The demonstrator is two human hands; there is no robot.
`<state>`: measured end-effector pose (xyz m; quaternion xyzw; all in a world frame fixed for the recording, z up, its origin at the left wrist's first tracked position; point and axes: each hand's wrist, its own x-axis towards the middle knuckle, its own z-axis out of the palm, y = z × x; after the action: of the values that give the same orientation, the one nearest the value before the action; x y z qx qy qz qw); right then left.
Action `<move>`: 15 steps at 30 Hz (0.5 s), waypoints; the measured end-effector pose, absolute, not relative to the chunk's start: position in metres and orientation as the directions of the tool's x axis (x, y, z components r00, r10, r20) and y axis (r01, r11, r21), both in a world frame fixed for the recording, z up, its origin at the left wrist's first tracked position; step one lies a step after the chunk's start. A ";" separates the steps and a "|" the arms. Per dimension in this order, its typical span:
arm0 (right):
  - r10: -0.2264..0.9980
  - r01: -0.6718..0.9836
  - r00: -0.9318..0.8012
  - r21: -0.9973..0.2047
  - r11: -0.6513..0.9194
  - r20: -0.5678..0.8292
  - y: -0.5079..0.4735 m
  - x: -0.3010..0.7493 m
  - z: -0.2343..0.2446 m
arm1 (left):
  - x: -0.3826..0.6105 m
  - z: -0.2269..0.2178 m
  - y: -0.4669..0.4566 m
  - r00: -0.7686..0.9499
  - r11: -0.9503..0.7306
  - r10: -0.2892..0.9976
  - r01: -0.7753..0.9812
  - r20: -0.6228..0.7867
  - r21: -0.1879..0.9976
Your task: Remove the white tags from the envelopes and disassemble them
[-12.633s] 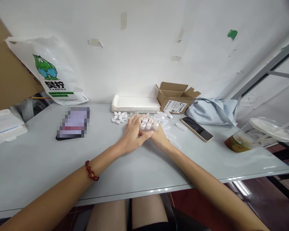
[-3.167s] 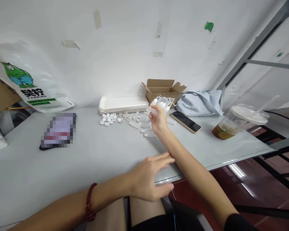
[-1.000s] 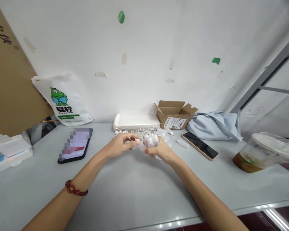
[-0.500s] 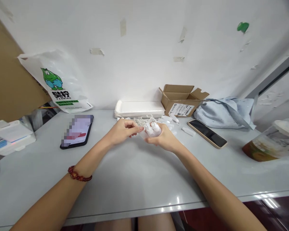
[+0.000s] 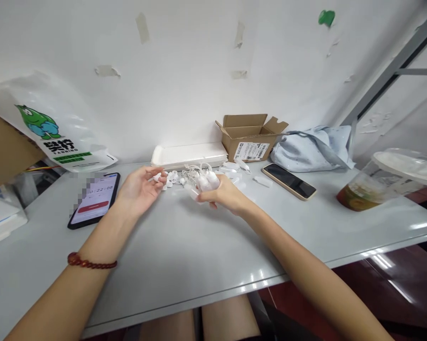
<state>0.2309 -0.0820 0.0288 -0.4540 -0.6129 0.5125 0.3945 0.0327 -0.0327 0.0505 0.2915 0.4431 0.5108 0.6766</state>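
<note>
My right hand point(image 5: 222, 193) is wrapped around several small white bottles point(image 5: 207, 179), held in a bunch with thin white nozzle-like tips pointing up. A translucent part juts out by its thumb. My left hand point(image 5: 142, 188) is turned partly palm up with its fingers loosely curled and apart. It hovers beside a small pile of white caps point(image 5: 171, 179). A white piece shows between its fingers; I cannot tell whether it is held or lies behind. Tangled thin white pieces point(image 5: 190, 171) lie behind the bottles. Clear plastic pieces point(image 5: 231, 166) are scattered past my right hand.
At the back stand a stack of white trays point(image 5: 188, 154) and an open cardboard box point(image 5: 247, 142). A phone with a timer point(image 5: 94, 201) lies left, a dark phone point(image 5: 289, 180) right. Further right are a pale cloth bag point(image 5: 311, 149) and a drink cup point(image 5: 366, 189). A white printed bag point(image 5: 67, 123) stands left.
My left hand has moved left, away from the bottles to the caps, and its fingers have loosened. My right hand keeps hold of the bottles. The view has turned right.
</note>
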 end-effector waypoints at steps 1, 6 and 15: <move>0.947 0.103 -0.322 -0.994 0.029 -0.006 -0.082 0.232 0.028 | 0.034 0.051 -0.035 0.108 0.297 0.955 -0.398 -0.277 0.868; 0.886 -0.013 -0.460 -0.998 -0.068 -0.055 -0.081 0.232 0.025 | 0.043 0.049 -0.051 0.325 0.143 0.935 0.022 -0.142 0.989; 0.887 0.102 -0.444 -0.991 -0.088 -0.125 -0.083 0.228 0.027 | 0.042 0.045 -0.052 0.544 -0.331 0.834 0.357 0.094 0.873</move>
<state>0.2281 -0.0828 0.0267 -0.4170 -0.5933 0.6084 0.3225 0.0423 -0.0517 0.0452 0.7669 0.3883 0.2783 0.4284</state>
